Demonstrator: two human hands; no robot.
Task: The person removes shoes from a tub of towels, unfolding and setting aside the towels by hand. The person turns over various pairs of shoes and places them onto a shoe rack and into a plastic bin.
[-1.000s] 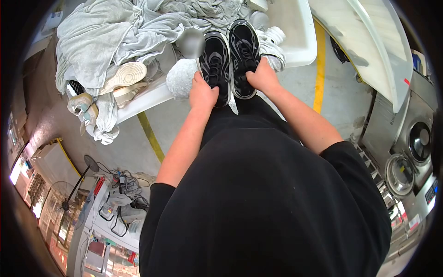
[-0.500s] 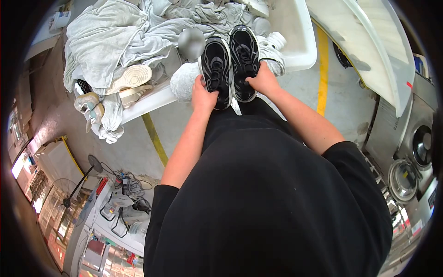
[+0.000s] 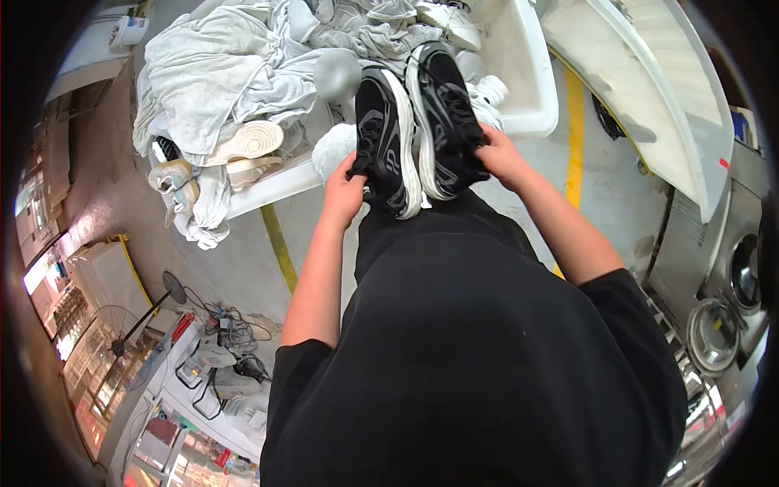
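Observation:
Two black sneakers with white soles are held up side by side in front of my body. My left hand (image 3: 346,195) is closed on the collar of the left sneaker (image 3: 383,146). With fingers pinched at the opening, my right hand (image 3: 501,160) grips the right sneaker (image 3: 442,122). Both shoes are tilted so that their inner sides and sole edges face each other. Behind them, white cloths (image 3: 219,73) lie heaped over a white tub (image 3: 535,89). A pale shoe with its sole showing (image 3: 250,142) rests at the tub's near edge.
A beige and grey shoe (image 3: 173,180) hangs at the tub's left corner. More white shoes (image 3: 451,24) lie among the cloths. To the right stand a large white panel-like container (image 3: 641,89) and front-loading machines (image 3: 714,333). A fan (image 3: 119,345) and tangled cables (image 3: 235,325) are at lower left.
Both sneakers have rolled outward, turning their inner sides and white soles up into view. My hands have moved slightly apart and lower, still holding them.

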